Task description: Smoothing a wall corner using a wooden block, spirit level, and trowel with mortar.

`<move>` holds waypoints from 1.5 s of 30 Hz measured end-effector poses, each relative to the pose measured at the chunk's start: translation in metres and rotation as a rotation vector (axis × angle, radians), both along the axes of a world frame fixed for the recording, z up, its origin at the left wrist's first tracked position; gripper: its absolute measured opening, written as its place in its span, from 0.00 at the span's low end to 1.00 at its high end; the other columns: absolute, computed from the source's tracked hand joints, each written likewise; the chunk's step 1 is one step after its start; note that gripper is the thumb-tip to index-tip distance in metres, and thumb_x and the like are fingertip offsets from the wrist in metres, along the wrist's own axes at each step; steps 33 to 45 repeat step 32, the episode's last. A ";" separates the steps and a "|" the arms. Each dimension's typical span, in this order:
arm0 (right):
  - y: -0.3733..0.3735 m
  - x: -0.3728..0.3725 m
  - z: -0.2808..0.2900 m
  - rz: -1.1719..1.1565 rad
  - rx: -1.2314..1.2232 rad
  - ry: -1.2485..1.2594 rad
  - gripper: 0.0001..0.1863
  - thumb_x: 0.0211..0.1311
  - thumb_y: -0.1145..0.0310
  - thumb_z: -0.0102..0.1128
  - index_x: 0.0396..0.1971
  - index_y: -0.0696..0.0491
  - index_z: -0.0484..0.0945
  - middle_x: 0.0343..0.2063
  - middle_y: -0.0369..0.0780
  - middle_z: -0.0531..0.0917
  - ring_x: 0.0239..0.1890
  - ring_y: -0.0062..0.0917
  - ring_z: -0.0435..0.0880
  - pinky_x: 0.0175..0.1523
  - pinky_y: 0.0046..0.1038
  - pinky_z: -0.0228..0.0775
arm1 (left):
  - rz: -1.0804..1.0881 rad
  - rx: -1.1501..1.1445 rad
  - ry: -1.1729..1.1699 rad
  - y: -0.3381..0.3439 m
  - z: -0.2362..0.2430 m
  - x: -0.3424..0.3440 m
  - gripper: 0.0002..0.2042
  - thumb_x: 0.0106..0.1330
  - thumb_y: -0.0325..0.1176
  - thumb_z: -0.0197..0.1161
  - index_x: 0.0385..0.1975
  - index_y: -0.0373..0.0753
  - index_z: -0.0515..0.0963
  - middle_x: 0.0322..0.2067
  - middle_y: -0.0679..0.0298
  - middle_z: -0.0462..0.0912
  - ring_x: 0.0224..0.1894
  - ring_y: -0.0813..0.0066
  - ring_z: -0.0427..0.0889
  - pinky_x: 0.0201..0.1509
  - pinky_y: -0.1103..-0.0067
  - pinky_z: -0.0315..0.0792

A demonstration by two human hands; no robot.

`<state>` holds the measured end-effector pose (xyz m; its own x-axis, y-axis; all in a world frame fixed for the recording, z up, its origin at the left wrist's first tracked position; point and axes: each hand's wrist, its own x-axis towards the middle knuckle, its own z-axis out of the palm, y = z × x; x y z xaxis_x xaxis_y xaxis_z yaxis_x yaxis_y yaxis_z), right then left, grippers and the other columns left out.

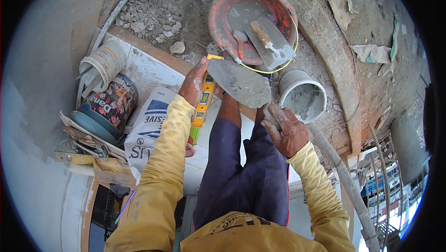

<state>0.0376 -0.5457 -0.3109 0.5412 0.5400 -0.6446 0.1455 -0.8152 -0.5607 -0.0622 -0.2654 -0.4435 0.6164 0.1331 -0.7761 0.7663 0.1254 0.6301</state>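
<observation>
A flat grey piece (239,82), smeared with wet mortar, is held up over my legs. My left hand (193,82) grips its left end; the fingers beneath are hidden. At its right end is my right hand (289,131), its fingers curled round something grey and mortar-covered that I cannot make out. Beside my left hand, a yellow spirit level (201,113) lies on the white tiled ledge (149,68). Right of the piece stands a small pale bucket (283,82) with grey mortar (304,100) inside.
Beyond my hands, a red basin (215,22) holds grey slurry, a brown-handled trowel (272,45) and an orange-handled tool (241,41). Left are a white-and-blue bag (148,126), a printed bucket (114,101) and a white pail (109,59). Rubble (148,20) covers the far ground.
</observation>
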 end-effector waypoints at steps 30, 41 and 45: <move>-0.004 -0.013 -0.013 -0.239 0.079 0.069 0.26 0.61 0.57 0.65 0.55 0.56 0.77 0.45 0.51 0.83 0.45 0.44 0.84 0.49 0.38 0.77 | 0.410 -0.540 0.316 -0.008 0.026 0.045 0.38 0.68 0.71 0.38 0.56 0.40 0.72 0.39 0.59 0.81 0.35 0.72 0.81 0.39 0.77 0.77; -0.017 0.005 -0.019 -0.257 0.001 0.165 0.29 0.61 0.54 0.65 0.58 0.56 0.75 0.49 0.52 0.81 0.50 0.44 0.83 0.53 0.38 0.76 | 0.278 -0.432 0.325 -0.003 0.026 0.043 0.41 0.66 0.72 0.38 0.59 0.39 0.69 0.38 0.57 0.81 0.34 0.72 0.81 0.41 0.74 0.78; -0.017 0.005 -0.019 -0.257 0.001 0.165 0.29 0.61 0.54 0.65 0.58 0.56 0.75 0.49 0.52 0.81 0.50 0.44 0.83 0.53 0.38 0.76 | 0.278 -0.432 0.325 -0.003 0.026 0.043 0.41 0.66 0.72 0.38 0.59 0.39 0.69 0.38 0.57 0.81 0.34 0.72 0.81 0.41 0.74 0.78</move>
